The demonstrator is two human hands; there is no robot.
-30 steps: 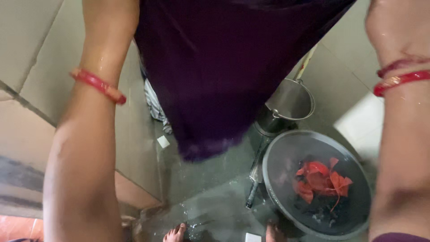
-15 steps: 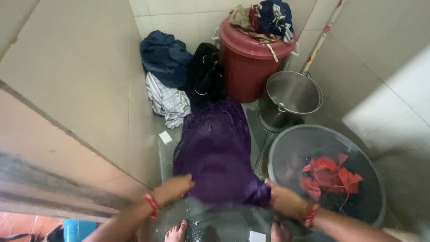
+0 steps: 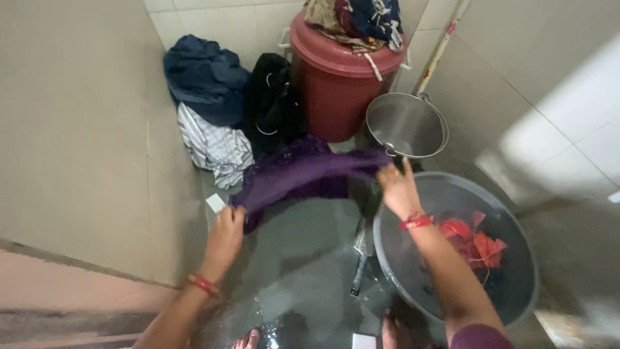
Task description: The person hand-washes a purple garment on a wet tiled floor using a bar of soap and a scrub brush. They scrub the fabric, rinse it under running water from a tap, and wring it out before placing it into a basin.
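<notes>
Since half a second ago we have lifted the purple cloth (image 3: 303, 173) off the wet floor (image 3: 303, 258) and stretched it out between our hands, where before it lay bunched under them. Our left hand (image 3: 226, 234) is closed on the cloth's lower left corner; our right hand (image 3: 397, 187) pinches its upper right edge, fingers partly spread. We hold the cloth in the air above the floor, just in front of the red lidded bin (image 3: 339, 84) and beside the steel bucket (image 3: 407, 126). At our right, the grey basin (image 3: 510, 304) holds water and a red cloth (image 3: 475, 242). Dark and striped clothes (image 3: 213, 110) lie heaped against the wall.
</notes>
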